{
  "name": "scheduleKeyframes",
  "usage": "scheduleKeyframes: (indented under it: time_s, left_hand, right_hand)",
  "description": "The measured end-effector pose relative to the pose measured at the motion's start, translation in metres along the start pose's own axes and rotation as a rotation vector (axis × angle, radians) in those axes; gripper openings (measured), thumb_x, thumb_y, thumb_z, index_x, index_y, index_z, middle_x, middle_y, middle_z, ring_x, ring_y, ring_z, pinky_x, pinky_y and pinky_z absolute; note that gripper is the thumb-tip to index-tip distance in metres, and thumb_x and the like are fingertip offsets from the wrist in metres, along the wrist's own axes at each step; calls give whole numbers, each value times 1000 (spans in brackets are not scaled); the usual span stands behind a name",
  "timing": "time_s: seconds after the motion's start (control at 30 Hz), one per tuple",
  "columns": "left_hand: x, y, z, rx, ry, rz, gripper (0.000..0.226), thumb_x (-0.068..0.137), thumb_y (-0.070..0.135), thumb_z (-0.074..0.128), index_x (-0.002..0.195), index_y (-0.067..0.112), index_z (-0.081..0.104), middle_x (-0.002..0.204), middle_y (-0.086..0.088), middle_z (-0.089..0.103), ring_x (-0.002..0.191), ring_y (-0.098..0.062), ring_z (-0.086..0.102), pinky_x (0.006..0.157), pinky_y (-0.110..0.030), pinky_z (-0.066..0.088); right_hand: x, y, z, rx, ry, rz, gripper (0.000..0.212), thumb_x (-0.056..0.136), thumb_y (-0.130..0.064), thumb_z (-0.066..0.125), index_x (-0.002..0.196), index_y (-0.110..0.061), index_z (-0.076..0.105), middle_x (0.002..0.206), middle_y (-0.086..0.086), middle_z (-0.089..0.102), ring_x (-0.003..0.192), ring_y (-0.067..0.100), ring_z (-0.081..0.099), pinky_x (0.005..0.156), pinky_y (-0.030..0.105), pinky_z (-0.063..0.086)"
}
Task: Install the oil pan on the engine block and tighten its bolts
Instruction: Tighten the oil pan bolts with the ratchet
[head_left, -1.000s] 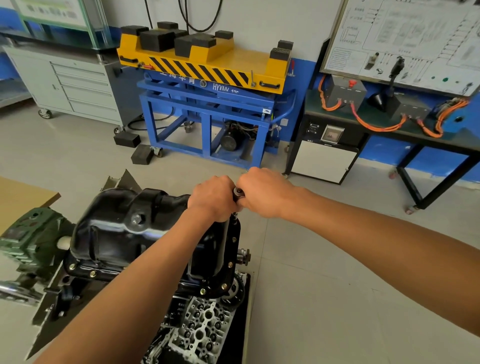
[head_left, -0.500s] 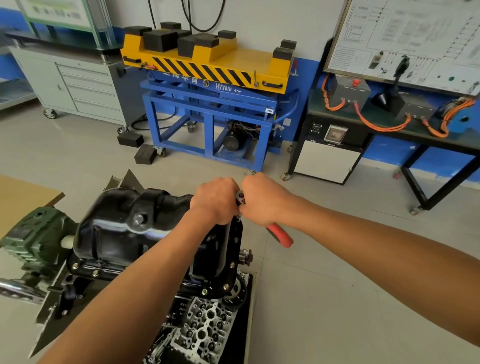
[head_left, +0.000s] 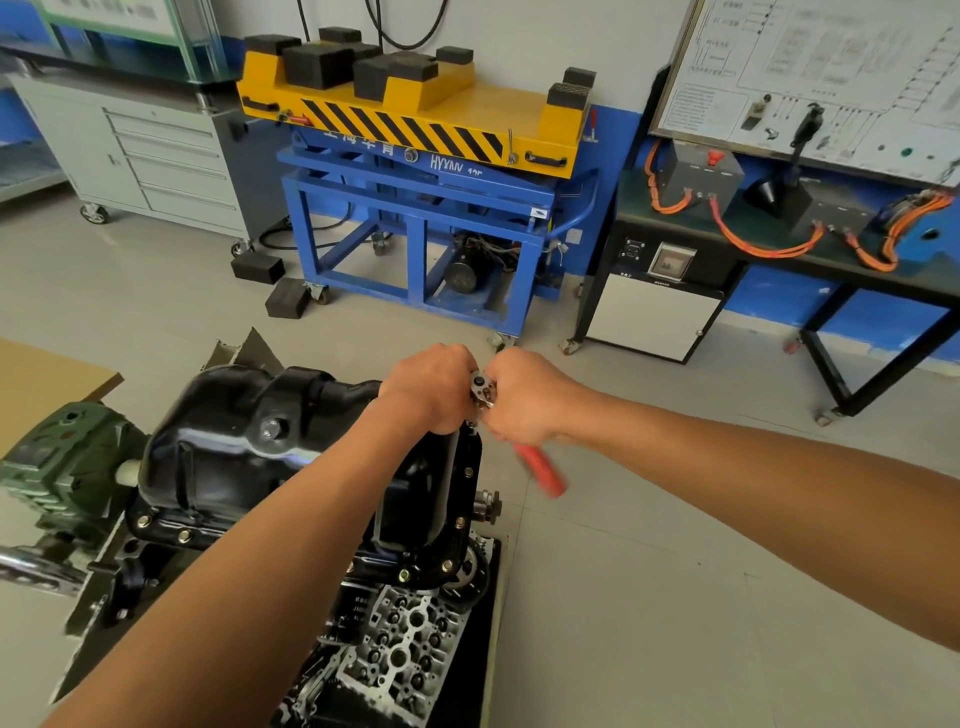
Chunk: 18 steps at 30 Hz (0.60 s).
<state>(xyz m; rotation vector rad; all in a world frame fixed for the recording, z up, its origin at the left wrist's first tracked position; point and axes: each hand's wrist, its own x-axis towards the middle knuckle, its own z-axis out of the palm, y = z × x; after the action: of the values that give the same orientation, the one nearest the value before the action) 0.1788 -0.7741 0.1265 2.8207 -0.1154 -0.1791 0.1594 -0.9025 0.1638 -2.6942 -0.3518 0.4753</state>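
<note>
Near us on the left, atop the upturned engine block, sat the black oil pan, bolts dotting its flange. At its far right corner we curled our left hand round the ratchet head, and our right hand clamped its red handle, which slanted near and right. Farther off stood a blue and yellow lift table

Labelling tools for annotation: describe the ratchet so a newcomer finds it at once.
Find the glossy black oil pan at lower left. At its far right edge the left hand and right hand meet. Between them is the ratchet: silver head, blurred red handle slanting down-right under the right hand; nothing else by the pan is red.
</note>
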Motion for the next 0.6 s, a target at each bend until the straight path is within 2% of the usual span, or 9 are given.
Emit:
scheduleKeyframes:
  time_s: [0.07, 0.13, 0.17, 0.23, 0.3, 0.37, 0.5, 0.6]
  left_hand:
    - [-1, 1, 2, -10, -2, -7, 27, 81, 31, 78, 83, 24, 51, 75, 5, 53, 76, -23, 60, 70, -36, 46]
    - [0, 0, 4, -15, 5, -24, 32, 80, 39, 79, 89, 25, 52, 77, 7, 53, 81, -24, 62, 72, -36, 46]
    - [0, 0, 4, -16, 11, -28, 33, 80, 41, 79, 89, 25, 52, 77, 7, 53, 81, -24, 61, 71, -35, 46]
    - [1, -1, 4, -1, 19, -16, 32, 80, 43, 78, 91, 25, 55, 75, 7, 53, 78, -24, 60, 70, -35, 45]
    - [-1, 0, 4, 17, 17, 5, 29, 80, 43, 78, 91, 24, 58, 73, 8, 54, 76, -22, 60, 70, -34, 45]
    - [-3, 1, 4, 21, 22, 8, 27, 79, 44, 77, 86, 25, 59, 72, 7, 56, 71, -20, 59, 68, -34, 44]
    - [-6, 1, 2, 22, 65, -5, 27, 78, 41, 78, 88, 23, 59, 76, 5, 57, 76, -23, 60, 69, -34, 43]
    - [-8, -3, 1, -18, 60, 15, 24, 78, 37, 79, 83, 21, 63, 80, 1, 64, 79, -25, 63, 69, -34, 46]
  right_hand:
    - [3, 3, -12, -432, 98, -227, 16, 84, 5, 55, 84, -11, 58, 70, 1, 53, 62, 18, 53, 53, 31, 40]
    - [6, 5, -23, -677, 139, -407, 26, 82, 9, 47, 84, -15, 56, 64, -3, 42, 57, 14, 39, 60, 31, 30]
    - [8, 6, -28, -737, 131, -455, 28, 81, 10, 45, 86, -14, 57, 64, -3, 41, 57, 15, 37, 61, 32, 30]
    - [13, 11, -28, -780, 74, -503, 23, 84, 7, 47, 92, -13, 57, 69, -1, 44, 58, 15, 42, 52, 30, 28]
    - [15, 18, -26, -767, 16, -522, 4, 95, -14, 55, 95, -15, 58, 75, 0, 50, 61, 15, 49, 47, 28, 25]
    - [16, 21, -25, -728, 14, -545, 20, 99, -35, 52, 95, -17, 59, 74, -1, 53, 62, 15, 53, 47, 28, 28]
    - [17, 22, -10, -799, 159, -628, 19, 103, -30, 48, 100, -13, 54, 69, -5, 43, 65, 22, 55, 54, 35, 39]
    - [18, 24, -5, -781, 213, -637, 23, 104, -31, 47, 104, -10, 55, 84, 4, 61, 76, 26, 62, 58, 37, 38]
